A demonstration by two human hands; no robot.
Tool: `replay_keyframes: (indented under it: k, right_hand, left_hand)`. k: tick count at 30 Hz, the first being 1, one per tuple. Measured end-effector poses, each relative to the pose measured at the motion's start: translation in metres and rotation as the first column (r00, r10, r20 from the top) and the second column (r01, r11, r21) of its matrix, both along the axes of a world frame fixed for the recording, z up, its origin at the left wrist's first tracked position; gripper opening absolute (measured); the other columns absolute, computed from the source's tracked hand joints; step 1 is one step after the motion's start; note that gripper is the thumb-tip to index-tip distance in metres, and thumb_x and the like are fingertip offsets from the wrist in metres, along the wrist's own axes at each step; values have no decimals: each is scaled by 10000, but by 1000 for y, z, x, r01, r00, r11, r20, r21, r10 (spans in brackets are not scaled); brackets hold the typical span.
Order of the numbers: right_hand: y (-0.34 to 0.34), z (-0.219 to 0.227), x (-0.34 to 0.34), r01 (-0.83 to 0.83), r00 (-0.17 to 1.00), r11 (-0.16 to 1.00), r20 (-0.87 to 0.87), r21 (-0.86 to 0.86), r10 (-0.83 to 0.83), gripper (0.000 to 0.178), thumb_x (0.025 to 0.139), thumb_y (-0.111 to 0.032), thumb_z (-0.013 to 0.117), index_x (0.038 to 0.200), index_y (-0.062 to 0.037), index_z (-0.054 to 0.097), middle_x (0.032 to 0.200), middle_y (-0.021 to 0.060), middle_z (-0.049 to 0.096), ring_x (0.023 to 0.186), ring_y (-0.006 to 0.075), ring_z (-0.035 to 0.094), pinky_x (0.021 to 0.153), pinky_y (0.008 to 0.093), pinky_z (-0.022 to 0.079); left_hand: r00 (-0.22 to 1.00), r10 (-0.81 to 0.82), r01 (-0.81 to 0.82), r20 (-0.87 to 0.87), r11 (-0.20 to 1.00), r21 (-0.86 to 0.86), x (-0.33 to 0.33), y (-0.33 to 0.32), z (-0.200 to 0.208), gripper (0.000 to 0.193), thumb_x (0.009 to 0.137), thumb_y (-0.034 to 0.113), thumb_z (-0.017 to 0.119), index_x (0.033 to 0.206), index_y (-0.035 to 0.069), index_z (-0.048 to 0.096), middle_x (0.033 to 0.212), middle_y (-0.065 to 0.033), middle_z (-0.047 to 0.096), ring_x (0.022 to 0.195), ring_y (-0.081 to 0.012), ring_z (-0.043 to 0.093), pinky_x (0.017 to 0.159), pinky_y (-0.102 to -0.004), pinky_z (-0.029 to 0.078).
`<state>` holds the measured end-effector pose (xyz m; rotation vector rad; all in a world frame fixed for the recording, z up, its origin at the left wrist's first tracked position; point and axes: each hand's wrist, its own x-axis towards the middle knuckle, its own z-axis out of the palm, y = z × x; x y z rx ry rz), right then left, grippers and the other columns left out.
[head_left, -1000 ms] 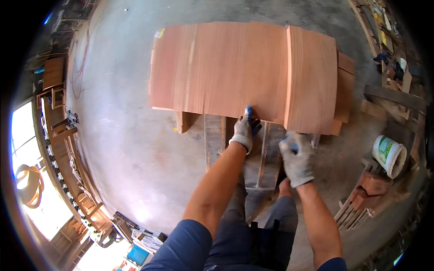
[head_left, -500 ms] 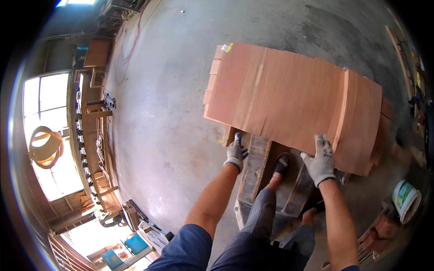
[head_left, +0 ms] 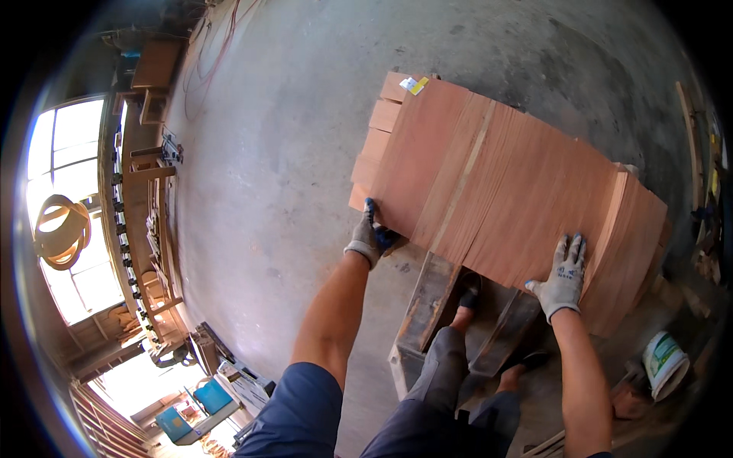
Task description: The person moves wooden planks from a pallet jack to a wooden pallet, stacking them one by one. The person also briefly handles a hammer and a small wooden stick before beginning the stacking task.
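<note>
Reddish-brown wooden boards (head_left: 489, 191) lie stacked side by side in front of me, resting on a grey metal-topped support (head_left: 431, 298). My left hand (head_left: 366, 235), in a whitish work glove with blue fingertips, grips the near left corner of the boards. Its thumb is at the top edge, and the other fingers are partly hidden below. My right hand (head_left: 563, 281), gloved alike, lies flat with spread fingers on the near right part, beside a raised board (head_left: 611, 225). A white and yellow label (head_left: 414, 85) is at the far left corner.
Shorter wood pieces (head_left: 374, 145) stick out along the stack's left side. A white bucket (head_left: 666, 366) tilts at the lower right. My feet stand by the support. Red hose (head_left: 217, 57) lies on the concrete floor, and a wooden rack (head_left: 156, 172) lines the left wall.
My left hand has moved left and up from beside the support to the boards' corner. My right hand has shifted right and now lies flatter on the boards. The view has turned slightly.
</note>
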<state>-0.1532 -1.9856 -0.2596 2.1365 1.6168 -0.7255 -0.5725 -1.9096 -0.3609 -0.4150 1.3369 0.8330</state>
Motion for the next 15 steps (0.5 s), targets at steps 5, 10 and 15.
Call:
replay_keyframes:
  k: [5, 10, 15]
  right_hand:
    - [3, 1, -3, -16, 999, 1000, 41, -25, 17, 1232, 629, -443, 874, 1534, -5, 161, 1592, 249, 129, 1478, 387, 149, 1194, 456, 233]
    - [10, 2, -10, -32, 998, 998, 59, -56, 35, 1229, 628, -465, 868, 1531, -1, 175, 1588, 261, 127, 1475, 394, 152, 1199, 436, 226]
    - [2, -8, -3, -43, 997, 999, 65, -22, 45, 1245, 612, -477, 870, 1529, 2, 179, 1588, 266, 126, 1471, 396, 170, 1198, 438, 227]
  left_hand:
    - [995, 48, -48, -93, 999, 1, 26, 20, 23, 927, 775, 629, 729, 1411, 40, 403, 1391, -222, 484, 1242, -387, 505, 1030, -526, 451]
    - [901, -124, 90, -415, 991, -101, -17, 31, -12, 841, 757, 604, 765, 1301, 18, 507, 1156, -204, 606, 937, -380, 638, 758, -510, 579]
    - [819, -202, 147, -536, 978, -145, 1, 41, 3, 785, 776, 573, 767, 1270, 5, 546, 1152, -173, 608, 909, -308, 633, 737, -449, 578]
